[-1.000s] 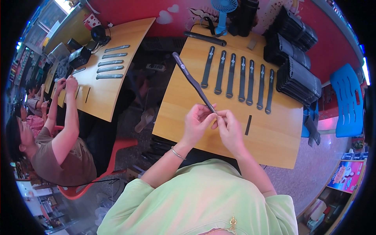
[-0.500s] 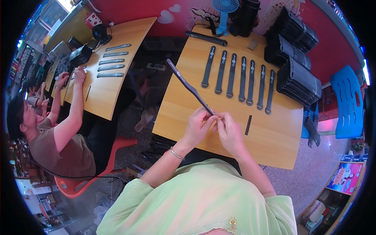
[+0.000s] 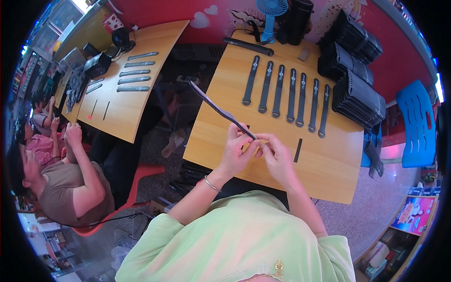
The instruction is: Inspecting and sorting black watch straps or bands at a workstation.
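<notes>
A dark strap [image 3: 213, 105] slants up and to the left from my hands, over the near left part of the wooden table [image 3: 206, 145]. My left hand [image 3: 236, 152] grips its lower end, thumb against fingers. Pinched at that same end is my right hand [image 3: 276, 152]; the fingers hide the strap's tip. Several black straps [image 3: 277, 91], each with a loop end and a pale printed mark, lie side by side beyond my hands. To the right of my right hand a short thin black strip [image 3: 298, 150] lies flat on the wood.
Stacks of folded black straps [image 3: 361, 96] fill the table's right side. A blue fan [image 3: 268, 35] and a black cylindrical case [image 3: 297, 21] stand at the back. A blue chair [image 3: 416, 124] is to the right. At left, a co-worker [image 3: 75, 183] sits by another table [image 3: 127, 117] with straps.
The held strap's far end has swung left and slightly lower; both my hands keep their place at its near end. The co-worker has leaned back, drawing both hands off the other table.
</notes>
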